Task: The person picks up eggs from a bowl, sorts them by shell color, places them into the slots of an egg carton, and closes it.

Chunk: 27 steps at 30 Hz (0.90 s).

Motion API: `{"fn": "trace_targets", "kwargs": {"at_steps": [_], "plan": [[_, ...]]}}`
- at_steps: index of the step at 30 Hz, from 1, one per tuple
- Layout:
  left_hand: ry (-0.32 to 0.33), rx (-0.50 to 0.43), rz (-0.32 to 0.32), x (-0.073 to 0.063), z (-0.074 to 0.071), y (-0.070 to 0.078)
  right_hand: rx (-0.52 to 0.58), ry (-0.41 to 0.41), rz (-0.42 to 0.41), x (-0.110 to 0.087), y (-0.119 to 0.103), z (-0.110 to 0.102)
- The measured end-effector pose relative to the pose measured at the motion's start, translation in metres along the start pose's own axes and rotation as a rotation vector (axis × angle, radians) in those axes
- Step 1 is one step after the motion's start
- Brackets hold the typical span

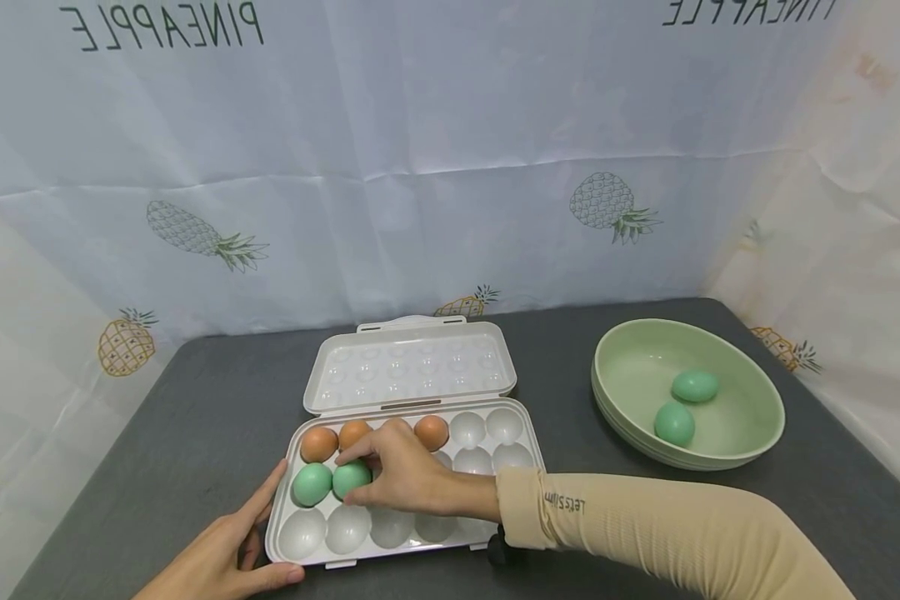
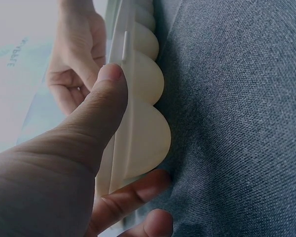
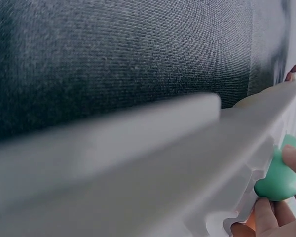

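A white plastic egg tray (image 1: 407,546) lies with its lid (image 1: 412,367) folded back behind it. My right hand (image 1: 408,471) pinches a green egg (image 1: 351,478) between thumb and fingers at a cup in the middle row. In the right wrist view this green egg (image 3: 278,177) shows between the fingertips. Beside it on the left sits another green egg (image 1: 312,484). Brown eggs (image 1: 318,444) fill part of the back row, partly hidden by the right hand. My left hand (image 1: 225,546) grips the tray's front left corner, its thumb (image 2: 106,98) against the rim.
To the right of the tray stands a pale green bowl (image 1: 622,367) with two green eggs (image 1: 695,386) in it. The dark grey table (image 1: 217,400) ends at a hanging cloth (image 1: 420,233) printed with pineapples. Several front-row cups (image 1: 302,533) hold nothing.
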State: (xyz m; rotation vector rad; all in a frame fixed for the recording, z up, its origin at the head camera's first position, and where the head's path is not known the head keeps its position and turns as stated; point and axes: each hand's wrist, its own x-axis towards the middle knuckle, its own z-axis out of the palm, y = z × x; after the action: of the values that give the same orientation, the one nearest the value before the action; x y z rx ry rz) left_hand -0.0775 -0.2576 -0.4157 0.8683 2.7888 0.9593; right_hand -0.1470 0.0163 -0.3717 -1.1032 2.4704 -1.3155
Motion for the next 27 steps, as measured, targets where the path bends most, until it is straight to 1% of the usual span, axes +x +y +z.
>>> {"fn": "trace_targets", "kwargs": {"at_steps": [3,8,11,14,16,18,21,22,24,27], "plan": [[0.001,0.007,-0.004,0.000,0.000,0.000,0.001,0.002,-0.003,0.000,0.001,0.001],[-0.016,-0.002,-0.045,0.000,-0.001,0.001,0.032,-0.001,0.010,-0.001,0.000,0.001],[-0.021,-0.005,-0.054,0.001,-0.001,0.001,0.088,0.000,0.037,-0.001,-0.001,-0.002],[-0.004,0.011,-0.030,0.000,0.000,0.001,0.177,0.004,0.053,0.000,-0.004,-0.008],[0.009,0.020,-0.011,0.000,0.000,0.001,0.202,0.020,0.077,0.000,-0.006,-0.016],[0.026,0.029,0.014,0.000,0.000,0.001,0.266,0.029,0.099,0.000,-0.009,-0.025],[0.028,0.023,0.017,0.000,0.000,0.001,0.327,0.051,0.152,-0.003,-0.015,-0.043],[0.025,0.021,0.012,0.000,0.000,0.002,0.367,0.052,0.150,-0.004,-0.017,-0.050],[0.016,0.015,-0.006,0.000,0.000,0.002,0.379,0.067,0.165,-0.007,-0.019,-0.063],[0.017,0.018,-0.013,0.000,0.000,0.001,0.345,0.108,0.145,-0.010,-0.021,-0.081]]}}
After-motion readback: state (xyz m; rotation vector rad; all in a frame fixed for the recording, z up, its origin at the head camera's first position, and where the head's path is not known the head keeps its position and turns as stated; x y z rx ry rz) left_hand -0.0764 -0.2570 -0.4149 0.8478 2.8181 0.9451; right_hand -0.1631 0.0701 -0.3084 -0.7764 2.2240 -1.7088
